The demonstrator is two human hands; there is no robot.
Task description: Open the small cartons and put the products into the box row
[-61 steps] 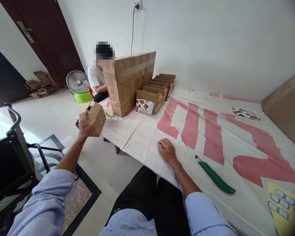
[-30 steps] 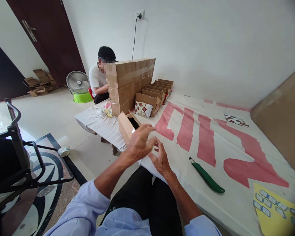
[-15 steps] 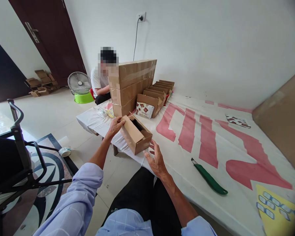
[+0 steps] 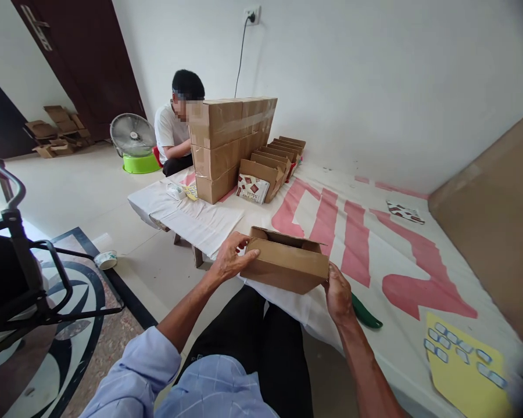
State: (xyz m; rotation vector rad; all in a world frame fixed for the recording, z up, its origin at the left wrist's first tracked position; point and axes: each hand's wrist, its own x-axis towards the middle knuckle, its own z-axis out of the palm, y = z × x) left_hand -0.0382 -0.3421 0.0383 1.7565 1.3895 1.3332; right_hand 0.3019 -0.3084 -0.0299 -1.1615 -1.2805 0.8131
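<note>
An open-topped brown cardboard box (image 4: 287, 264) is held between my hands at the near edge of the cloth-covered table (image 4: 230, 223). My left hand (image 4: 235, 255) grips its left end, thumb on the near side. My right hand (image 4: 339, 293) closes on its right end. The box's inside looks dark, and its contents are hidden. Just right of my right hand lies a green-handled knife (image 4: 366, 313), its blade end covered by the hand.
Taped cartons (image 4: 218, 154) stand stacked at the back, beside a row of open boxes (image 4: 261, 168) holding printed packets. A person (image 4: 172, 130) sits behind the stack. A fan (image 4: 133, 136), a black metal-framed chair (image 4: 13, 232) and a bowl (image 4: 106, 259) are on the left. Yellow sheet (image 4: 462, 371) at right.
The box has swung round and moved right, so its long side now faces me. My right hand, spread beside the box before, has taken hold of its right end.
</note>
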